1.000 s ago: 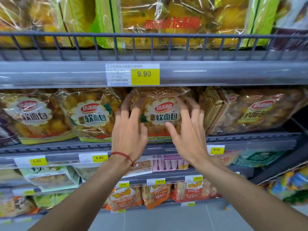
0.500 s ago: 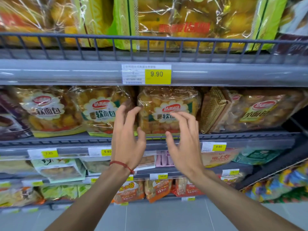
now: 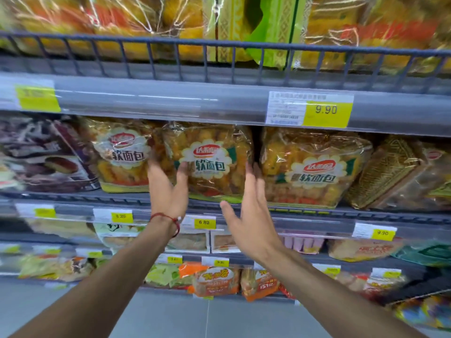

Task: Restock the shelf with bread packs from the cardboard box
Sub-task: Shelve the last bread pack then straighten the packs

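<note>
Three clear bread packs with white flower labels stand side by side on the grey middle shelf (image 3: 346,212). My hands flank the middle bread pack (image 3: 214,164). My left hand (image 3: 168,189), with a red string at the wrist, lies against the pack's left side, thumb over its front. My right hand (image 3: 249,215) is spread flat by the pack's lower right edge, fingers pointing up. To the right stands the right bread pack (image 3: 314,167), to the left the left bread pack (image 3: 122,157). The cardboard box is out of view.
A wire-fronted upper shelf (image 3: 170,47) holds yellow and green packs just above. A 9.90 price tag (image 3: 325,111) sits on its rail. A purple cake pack (image 3: 44,157) is at far left, a gold-patterned pack (image 3: 390,174) at far right. Lower shelves hold more snacks.
My hands let go of the pack under the 9.90 tag, drew back, then moved left to the neighbouring pack. The view swung left too.
</note>
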`<state>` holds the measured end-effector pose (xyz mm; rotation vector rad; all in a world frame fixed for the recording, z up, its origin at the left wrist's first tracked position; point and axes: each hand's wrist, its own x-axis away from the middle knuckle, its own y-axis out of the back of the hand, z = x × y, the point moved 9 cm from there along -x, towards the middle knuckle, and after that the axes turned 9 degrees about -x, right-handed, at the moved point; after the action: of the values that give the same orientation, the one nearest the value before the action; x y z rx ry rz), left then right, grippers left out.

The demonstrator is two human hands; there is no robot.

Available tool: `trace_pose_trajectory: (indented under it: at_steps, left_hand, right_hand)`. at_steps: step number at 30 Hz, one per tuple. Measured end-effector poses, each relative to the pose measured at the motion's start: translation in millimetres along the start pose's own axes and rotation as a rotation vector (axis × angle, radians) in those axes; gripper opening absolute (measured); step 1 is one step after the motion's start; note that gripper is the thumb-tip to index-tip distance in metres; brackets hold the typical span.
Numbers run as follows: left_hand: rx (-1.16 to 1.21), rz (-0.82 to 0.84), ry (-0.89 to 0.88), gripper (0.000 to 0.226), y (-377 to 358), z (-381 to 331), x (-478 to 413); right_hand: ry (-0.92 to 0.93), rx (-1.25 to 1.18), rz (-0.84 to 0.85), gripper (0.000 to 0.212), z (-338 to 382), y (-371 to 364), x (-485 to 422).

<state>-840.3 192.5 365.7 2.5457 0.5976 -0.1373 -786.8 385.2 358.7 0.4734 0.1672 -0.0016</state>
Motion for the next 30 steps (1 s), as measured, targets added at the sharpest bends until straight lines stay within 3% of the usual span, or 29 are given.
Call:
trace_pose_trajectory:
  at_steps: [6, 12, 20, 30]
  left_hand:
    - [-0.03, -0.018, 0.014, 0.057, 1.1, 7.7, -13.9]
    - [0.052, 0.015, -0.015, 0.053, 6.6, 13.7, -13.6]
    - [0.172, 0.041, 0.091, 0.043, 4.7, 10.8, -17.5]
    - [0.18, 0.035, 0.134, 0.046, -8.3, 4.9, -31.6]
  right_hand:
    - [-0.073, -0.069, -0.08, 0.099, -5.3, -11.3, -12.2]
    - [-0.1, -0.072, -0.196, 0.086, -6.7, -8.5, -23.0]
    - [-0.141, -0.043, -0.321, 0.074, 2.1, -13.8, -38.5]
    - [-0.147, 0.022, -0.196, 0.08, -7.3, -9.1, -36.9]
